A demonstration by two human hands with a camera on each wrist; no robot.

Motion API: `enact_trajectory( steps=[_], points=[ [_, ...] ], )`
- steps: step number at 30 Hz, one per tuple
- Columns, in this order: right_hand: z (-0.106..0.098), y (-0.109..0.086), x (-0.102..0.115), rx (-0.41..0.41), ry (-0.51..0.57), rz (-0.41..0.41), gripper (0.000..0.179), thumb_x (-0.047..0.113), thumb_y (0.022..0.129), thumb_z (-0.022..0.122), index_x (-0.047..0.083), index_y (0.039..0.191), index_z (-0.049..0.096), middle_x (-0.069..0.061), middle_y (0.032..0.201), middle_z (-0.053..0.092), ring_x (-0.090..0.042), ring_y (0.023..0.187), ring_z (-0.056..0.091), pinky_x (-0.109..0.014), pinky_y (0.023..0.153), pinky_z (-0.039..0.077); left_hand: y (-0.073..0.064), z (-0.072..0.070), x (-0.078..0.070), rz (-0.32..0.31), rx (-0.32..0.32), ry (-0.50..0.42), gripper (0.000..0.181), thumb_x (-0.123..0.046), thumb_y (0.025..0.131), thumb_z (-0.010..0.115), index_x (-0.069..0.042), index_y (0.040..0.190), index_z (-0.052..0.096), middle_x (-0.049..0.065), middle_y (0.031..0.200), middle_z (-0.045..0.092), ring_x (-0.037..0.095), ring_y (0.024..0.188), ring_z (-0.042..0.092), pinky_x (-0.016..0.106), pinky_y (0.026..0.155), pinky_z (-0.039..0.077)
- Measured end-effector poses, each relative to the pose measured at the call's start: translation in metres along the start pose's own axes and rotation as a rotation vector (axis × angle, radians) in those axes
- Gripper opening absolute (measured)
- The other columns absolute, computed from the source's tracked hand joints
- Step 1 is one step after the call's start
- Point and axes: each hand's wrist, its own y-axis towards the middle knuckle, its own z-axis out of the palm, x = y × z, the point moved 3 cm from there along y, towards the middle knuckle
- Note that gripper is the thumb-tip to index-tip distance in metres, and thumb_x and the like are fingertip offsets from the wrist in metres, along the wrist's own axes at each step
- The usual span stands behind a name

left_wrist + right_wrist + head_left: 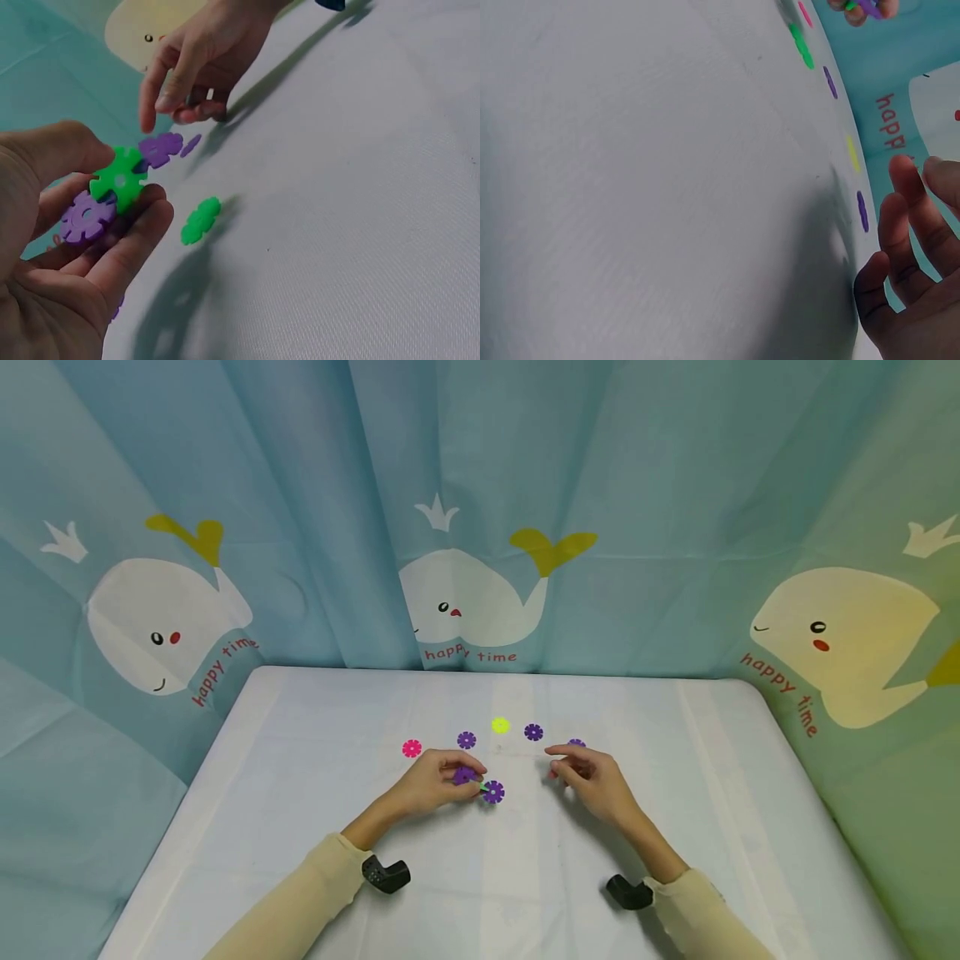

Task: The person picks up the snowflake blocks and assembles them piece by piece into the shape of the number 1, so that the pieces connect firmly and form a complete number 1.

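Observation:
My left hand pinches a green notched disc between thumb and fingers. Slotted into it are a purple notched disc on one side and another purple notched disc on the other. All three are held above the white table. Across from it, my right hand hovers with loosely bent fingers and nothing between them. Its fingers also show in the right wrist view. A loose green disc lies beneath the left hand, hidden in the head view.
Loose discs lie in an arc farther back: pink, purple, yellow and purple. Another purple disc is partly covered by the right hand. A blue curtain with whale prints stands behind the table.

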Motion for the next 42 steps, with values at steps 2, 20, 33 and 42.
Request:
enact_trajectory(
  steps=[2,20,33,42],
  points=[
    [0.0,0.001,-0.007,-0.001,-0.009,0.016,0.023,-0.003,0.1,0.063,-0.005,0.121,0.069,-0.023,0.089,0.072,-0.043,0.073,0.061,-0.023,0.06,0.045,0.0,0.0,0.0,0.005,0.009,-0.004,0.031,0.002,0.093,0.071,0.012,0.122,0.065,0.029,0.127,0.063,0.017,0.103,0.069,0.023,0.085,0.055],
    [0.0,0.0,-0.039,-0.001,-0.027,0.0,0.02,0.009,0.102,0.065,0.002,0.12,0.073,-0.008,0.088,0.074,-0.028,0.072,0.064,-0.023,0.061,0.047,-0.001,0.0,-0.003,0.004,-0.074,0.123,0.031,0.0,0.104,0.049,-0.004,0.125,0.072,0.019,0.092,0.073,0.032,0.083,0.072,0.039,0.082,0.058],
    [0.0,-0.002,-0.039,-0.005,-0.053,0.007,0.02,0.009,0.102,0.064,0.004,0.119,0.074,-0.006,0.087,0.075,-0.023,0.071,0.065,-0.024,0.063,0.047,-0.004,0.0,-0.001,-0.006,-0.146,0.112,0.027,-0.003,0.105,0.05,-0.001,0.118,0.074,0.02,0.09,0.073,0.039,0.083,0.071,0.039,0.076,0.056],
    [0.0,-0.004,-0.041,-0.006,-0.059,0.005,0.019,0.009,0.102,0.065,0.004,0.118,0.074,-0.005,0.087,0.074,-0.021,0.071,0.064,-0.024,0.06,0.046,-0.002,0.0,-0.002,-0.037,-0.144,0.069,0.035,-0.003,0.107,0.042,-0.004,0.118,0.074,0.017,0.093,0.073,0.029,0.082,0.071,0.037,0.081,0.057]
  ],
)
